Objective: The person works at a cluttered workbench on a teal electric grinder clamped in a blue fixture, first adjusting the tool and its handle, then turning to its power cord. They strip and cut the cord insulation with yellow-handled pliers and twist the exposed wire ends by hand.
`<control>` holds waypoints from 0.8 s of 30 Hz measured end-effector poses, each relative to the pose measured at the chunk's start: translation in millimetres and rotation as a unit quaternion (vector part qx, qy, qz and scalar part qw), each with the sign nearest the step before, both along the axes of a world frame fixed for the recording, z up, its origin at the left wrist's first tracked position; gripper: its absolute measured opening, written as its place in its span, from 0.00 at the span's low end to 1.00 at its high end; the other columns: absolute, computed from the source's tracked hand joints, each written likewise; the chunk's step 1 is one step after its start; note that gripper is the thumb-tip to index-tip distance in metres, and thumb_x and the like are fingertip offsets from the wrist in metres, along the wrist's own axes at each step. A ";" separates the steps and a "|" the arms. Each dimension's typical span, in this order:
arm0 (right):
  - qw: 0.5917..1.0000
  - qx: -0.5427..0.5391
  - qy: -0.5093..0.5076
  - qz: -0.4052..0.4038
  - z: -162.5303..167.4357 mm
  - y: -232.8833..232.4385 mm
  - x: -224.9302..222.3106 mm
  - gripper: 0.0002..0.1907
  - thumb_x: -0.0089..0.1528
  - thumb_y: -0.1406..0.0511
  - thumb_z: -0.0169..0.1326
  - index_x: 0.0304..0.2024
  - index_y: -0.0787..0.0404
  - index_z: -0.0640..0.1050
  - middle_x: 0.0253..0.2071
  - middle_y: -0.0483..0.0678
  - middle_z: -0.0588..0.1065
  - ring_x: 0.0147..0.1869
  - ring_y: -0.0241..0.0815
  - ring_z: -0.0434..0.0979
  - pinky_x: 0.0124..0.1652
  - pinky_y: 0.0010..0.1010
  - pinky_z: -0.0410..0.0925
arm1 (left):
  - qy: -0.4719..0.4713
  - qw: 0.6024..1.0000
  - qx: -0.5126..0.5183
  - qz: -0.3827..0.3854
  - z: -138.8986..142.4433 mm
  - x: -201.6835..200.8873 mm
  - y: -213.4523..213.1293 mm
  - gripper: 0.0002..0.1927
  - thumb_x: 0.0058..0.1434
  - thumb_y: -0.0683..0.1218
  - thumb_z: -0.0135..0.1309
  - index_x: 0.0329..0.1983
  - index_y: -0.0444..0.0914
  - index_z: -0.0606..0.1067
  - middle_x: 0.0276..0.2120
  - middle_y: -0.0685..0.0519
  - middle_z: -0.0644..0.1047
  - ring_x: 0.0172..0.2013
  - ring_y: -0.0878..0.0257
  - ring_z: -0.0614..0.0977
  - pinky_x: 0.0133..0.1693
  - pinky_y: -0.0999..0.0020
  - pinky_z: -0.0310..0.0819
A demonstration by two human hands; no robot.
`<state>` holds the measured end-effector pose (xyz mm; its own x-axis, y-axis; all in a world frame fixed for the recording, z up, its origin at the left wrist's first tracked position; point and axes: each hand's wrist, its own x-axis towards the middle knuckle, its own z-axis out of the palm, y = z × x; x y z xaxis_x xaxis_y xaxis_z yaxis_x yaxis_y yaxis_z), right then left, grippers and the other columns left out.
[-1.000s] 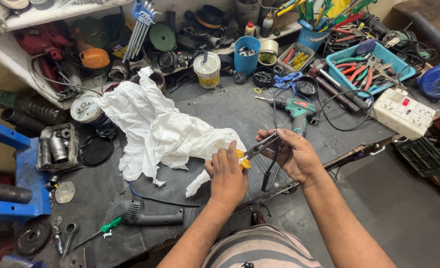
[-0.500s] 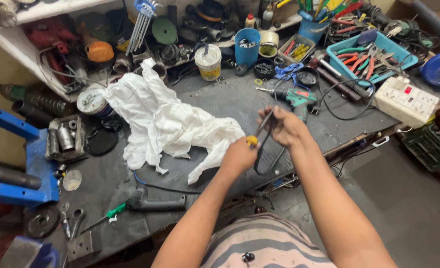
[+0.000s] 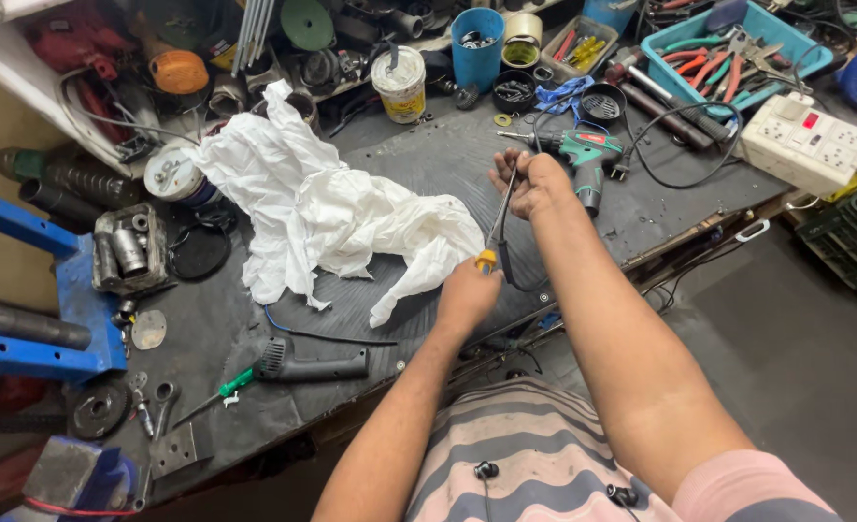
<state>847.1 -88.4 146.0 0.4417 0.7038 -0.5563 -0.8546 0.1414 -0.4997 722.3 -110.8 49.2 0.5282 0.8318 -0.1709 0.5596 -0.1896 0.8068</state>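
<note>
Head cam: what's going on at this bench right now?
A person works a yellow-handled screwdriver with both hands above a cluttered dark workbench. The left hand grips the handle; the right hand holds the tip end along with a thin black cable. A crumpled white cloth lies to the left, and a green cordless drill lies just beyond the right hand.
</note>
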 end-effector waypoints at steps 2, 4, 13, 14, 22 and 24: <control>1.000 0.013 0.009 -0.017 -4.5 3.1 8.6 0.12 0.61 0.76 0.42 0.33 0.59 0.76 0.30 0.43 0.78 0.36 0.42 0.83 0.55 0.49 0.76 | 0.018 1.000 -0.006 -0.005 -8.1 -6.2 -6.8 0.23 0.58 0.55 0.58 0.47 0.32 0.76 0.46 0.34 0.79 0.50 0.37 0.79 0.50 0.46 0.72; 1.000 0.006 0.003 -0.028 -12.0 5.2 15.1 0.12 0.61 0.75 0.42 0.33 0.59 0.76 0.30 0.43 0.78 0.34 0.42 0.83 0.54 0.48 0.76 | 0.028 0.999 -0.027 -0.006 -17.7 -15.5 -14.8 0.24 0.58 0.55 0.58 0.49 0.32 0.76 0.47 0.34 0.79 0.50 0.36 0.78 0.51 0.46 0.72; 0.998 0.042 -0.044 -0.017 -41.6 0.1 30.5 0.06 0.67 0.68 0.48 0.37 0.58 0.76 0.36 0.42 0.79 0.45 0.44 0.83 0.56 0.53 0.73 | -0.005 0.997 -0.069 -0.040 -62.4 -43.1 -24.8 0.25 0.60 0.57 0.57 0.50 0.33 0.75 0.45 0.34 0.80 0.51 0.37 0.79 0.50 0.49 0.73; 0.995 0.061 -0.082 0.001 -44.4 -2.6 30.2 0.06 0.68 0.64 0.49 0.37 0.56 0.76 0.37 0.42 0.79 0.47 0.44 0.82 0.56 0.55 0.72 | -0.011 0.997 -0.068 -0.038 -69.1 -49.4 -24.9 0.27 0.61 0.58 0.57 0.53 0.34 0.73 0.45 0.34 0.79 0.51 0.37 0.79 0.50 0.49 0.73; 0.911 0.077 -0.395 0.084 -77.4 -61.7 41.0 0.12 0.72 0.61 0.52 0.49 0.63 0.78 0.38 0.45 0.75 0.43 0.37 0.76 0.45 0.35 0.72 | -0.142 0.984 -0.019 0.101 -92.0 -60.8 4.2 0.19 0.66 0.54 0.57 0.47 0.34 0.75 0.35 0.42 0.81 0.39 0.45 0.81 0.40 0.56 0.75; 0.863 0.045 -0.495 0.089 -80.1 -72.0 42.7 0.12 0.71 0.63 0.53 0.48 0.65 0.81 0.36 0.44 0.76 0.39 0.36 0.75 0.43 0.29 0.71 | -0.275 0.949 -0.075 0.137 -80.3 -51.1 13.5 0.15 0.66 0.51 0.58 0.46 0.35 0.75 0.30 0.47 0.79 0.31 0.57 0.80 0.36 0.63 0.76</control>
